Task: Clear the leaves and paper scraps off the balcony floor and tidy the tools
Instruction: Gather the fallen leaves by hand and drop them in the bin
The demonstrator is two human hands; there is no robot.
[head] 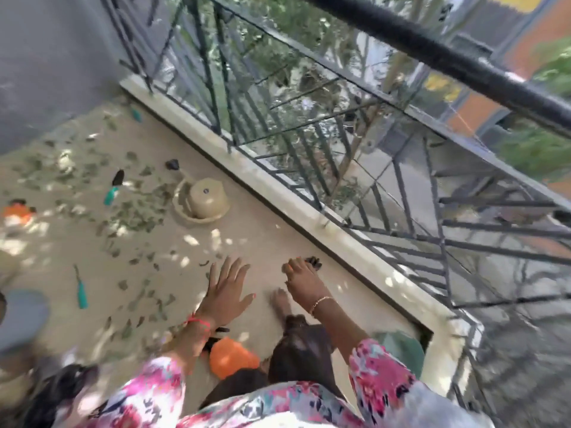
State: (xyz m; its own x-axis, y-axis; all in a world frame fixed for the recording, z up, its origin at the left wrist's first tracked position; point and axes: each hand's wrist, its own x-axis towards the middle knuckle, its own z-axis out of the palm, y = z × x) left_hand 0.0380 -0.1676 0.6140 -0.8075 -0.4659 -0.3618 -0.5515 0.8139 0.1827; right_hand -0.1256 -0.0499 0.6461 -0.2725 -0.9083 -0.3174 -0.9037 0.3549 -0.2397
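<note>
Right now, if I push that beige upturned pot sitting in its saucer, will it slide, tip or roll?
The pot is squat, mouth down, wider at the base, so tipping looks unlikely. It sits inside the saucer, whose raised rim would probably catch it, so both may slide together on the smooth floor. It looks like thin plastic, so probably light.

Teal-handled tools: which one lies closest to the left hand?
The thin teal-handled tool, left of the left hand. The trowel and the third tool lie farther away, toward the wall.
</note>
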